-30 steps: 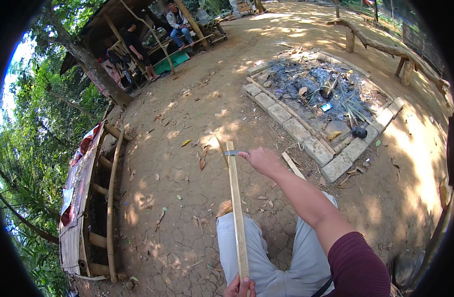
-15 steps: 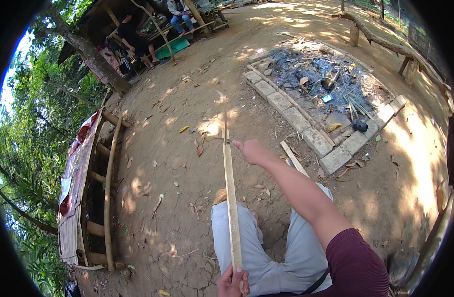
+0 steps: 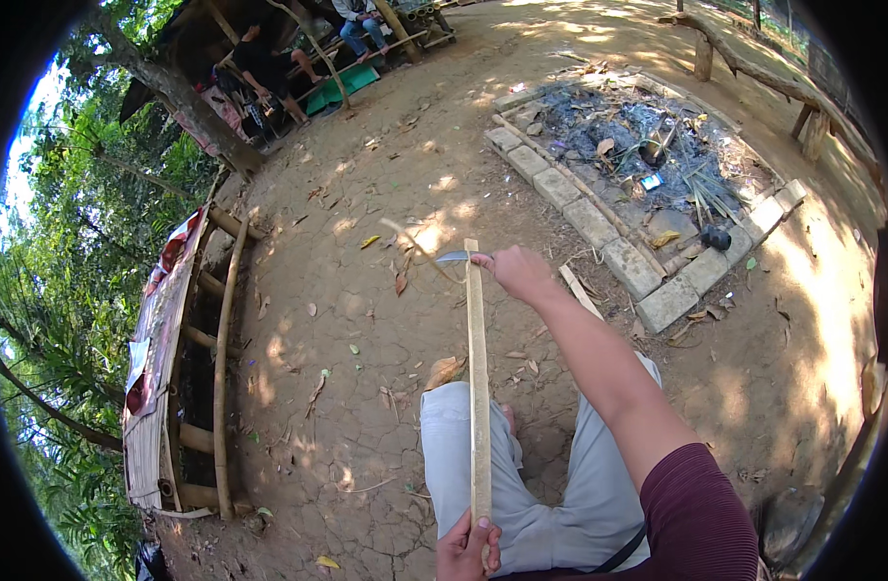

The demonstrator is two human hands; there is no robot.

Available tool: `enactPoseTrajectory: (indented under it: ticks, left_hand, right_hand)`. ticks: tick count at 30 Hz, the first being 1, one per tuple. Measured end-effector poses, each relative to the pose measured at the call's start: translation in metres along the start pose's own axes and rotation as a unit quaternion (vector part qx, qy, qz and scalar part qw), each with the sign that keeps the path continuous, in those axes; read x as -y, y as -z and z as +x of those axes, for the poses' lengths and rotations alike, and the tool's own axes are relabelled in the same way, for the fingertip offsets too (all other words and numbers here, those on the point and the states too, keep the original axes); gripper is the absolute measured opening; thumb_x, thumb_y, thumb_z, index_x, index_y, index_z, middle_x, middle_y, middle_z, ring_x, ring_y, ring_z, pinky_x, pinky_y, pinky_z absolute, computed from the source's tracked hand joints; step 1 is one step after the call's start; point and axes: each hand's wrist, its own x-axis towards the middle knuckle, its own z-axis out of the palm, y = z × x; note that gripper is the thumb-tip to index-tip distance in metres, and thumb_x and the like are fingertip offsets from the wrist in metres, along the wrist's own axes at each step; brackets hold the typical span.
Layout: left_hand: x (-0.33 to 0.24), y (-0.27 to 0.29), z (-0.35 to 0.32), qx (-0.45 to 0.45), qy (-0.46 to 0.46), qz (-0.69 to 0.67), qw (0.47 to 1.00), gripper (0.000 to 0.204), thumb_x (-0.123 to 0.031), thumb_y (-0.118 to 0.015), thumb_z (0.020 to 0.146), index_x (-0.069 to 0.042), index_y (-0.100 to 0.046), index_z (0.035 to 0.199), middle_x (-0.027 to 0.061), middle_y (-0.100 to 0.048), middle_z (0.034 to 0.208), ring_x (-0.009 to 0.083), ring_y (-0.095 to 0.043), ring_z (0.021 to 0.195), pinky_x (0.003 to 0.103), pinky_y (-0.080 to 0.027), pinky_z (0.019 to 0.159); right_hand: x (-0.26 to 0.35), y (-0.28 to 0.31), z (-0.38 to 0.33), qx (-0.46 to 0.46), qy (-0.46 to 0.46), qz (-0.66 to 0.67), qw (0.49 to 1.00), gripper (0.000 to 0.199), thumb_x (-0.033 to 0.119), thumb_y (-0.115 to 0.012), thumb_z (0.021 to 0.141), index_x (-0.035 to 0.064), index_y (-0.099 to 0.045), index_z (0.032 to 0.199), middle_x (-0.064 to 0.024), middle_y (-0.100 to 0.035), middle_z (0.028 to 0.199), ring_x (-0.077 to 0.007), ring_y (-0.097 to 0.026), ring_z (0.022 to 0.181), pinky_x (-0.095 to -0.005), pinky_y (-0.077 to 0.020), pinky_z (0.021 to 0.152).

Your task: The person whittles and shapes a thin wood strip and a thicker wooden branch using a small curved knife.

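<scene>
Head view: person seated on bare cracked ground, legs in light trousers, working a long bamboo strip (image 3: 478,387).
Strip position: runs from the lap straight out ahead, near end at the lower edge of the picture, far end raised over the dirt.
Left hand (image 3: 468,547): closed around the near end of the strip, thumb and fingers wrapped on it.
Right hand (image 3: 519,273): fist closed on the handle of a knife (image 3: 460,257), arm stretched out.
Change: over the last second the knife has travelled outward along the strip and now sits at its far tip; a thin shaving (image 3: 417,244) curls off to the left there.
Judgement: one shaving stroke looks to be ending at the tip.
Surroundings: brick-edged ash pit (image 3: 637,155) to the right, bamboo frame (image 3: 211,368) at left, people seated under a shelter (image 3: 270,58) well apart.
</scene>
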Motion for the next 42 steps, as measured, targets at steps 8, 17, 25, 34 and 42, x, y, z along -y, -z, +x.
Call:
enactPoseTrajectory:
  ticks: [8, 17, 25, 34, 42]
  left_hand:
    - [-0.014, -0.007, 0.008, -0.052, 0.014, -0.093, 0.994, 0.021, -0.025, -0.052, 0.104, -0.006, -0.057, 0.098, -0.0015, -0.053, 0.067, 0.0058, -0.048, 0.047, 0.021, -0.037, 0.040]
    - [-0.123, -0.034, 0.092, 0.083, -0.041, -0.139, 0.986, 0.025, -0.022, -0.040, 0.107, -0.006, -0.047, 0.125, 0.0081, -0.055, 0.080, 0.0117, -0.047, 0.048, 0.026, -0.039, 0.040]
    - [-0.127, -0.042, 0.117, 0.075, -0.097, -0.161, 0.979, 0.023, -0.024, -0.040, 0.107, -0.004, -0.050, 0.111, 0.0070, -0.055, 0.077, 0.0112, -0.047, 0.046, 0.025, -0.039, 0.038]
    - [-0.120, -0.037, 0.094, 0.061, -0.085, -0.108, 0.989, 0.029, -0.024, -0.038, 0.108, -0.005, -0.048, 0.128, 0.0047, -0.054, 0.078, 0.0086, -0.046, 0.046, 0.023, -0.037, 0.039]
    - [-0.092, -0.035, 0.049, 0.137, -0.001, -0.079, 0.987, 0.033, -0.024, -0.038, 0.109, -0.005, -0.046, 0.134, 0.0044, -0.052, 0.079, 0.0078, -0.046, 0.048, 0.023, -0.038, 0.042]
  right_hand:
    - [-0.053, 0.011, 0.036, 0.019, -0.050, 0.095, 0.994, 0.080, 0.063, -0.029, 0.101, -0.0066, -0.069, 0.095, -0.0309, -0.067, 0.100, -0.0458, -0.065, 0.101, -0.0532, -0.0509, 0.087]
    - [0.051, 0.020, -0.093, 0.163, 0.164, 0.088, 0.969, 0.074, 0.064, -0.033, 0.100, 0.0005, -0.069, 0.088, -0.0265, -0.066, 0.077, -0.0456, -0.066, 0.080, -0.0542, -0.0513, 0.074]
    - [0.060, 0.004, -0.187, 0.113, 0.192, 0.053, 0.974, 0.066, 0.062, -0.038, 0.099, 0.0037, -0.065, 0.084, -0.0217, -0.067, 0.071, -0.0428, -0.067, 0.067, -0.0516, -0.0536, 0.059]
    - [0.063, -0.013, -0.190, 0.047, 0.221, 0.036, 0.973, 0.059, 0.060, -0.048, 0.095, 0.0051, -0.063, 0.081, -0.0186, -0.065, 0.062, -0.0414, -0.066, 0.059, -0.0509, -0.0524, 0.052]
    - [0.042, 0.008, -0.127, 0.056, 0.068, 0.115, 0.989, 0.067, 0.060, -0.036, 0.100, 0.0023, -0.067, 0.083, -0.0245, -0.063, 0.066, -0.0454, -0.065, 0.070, -0.0518, -0.0509, 0.060]
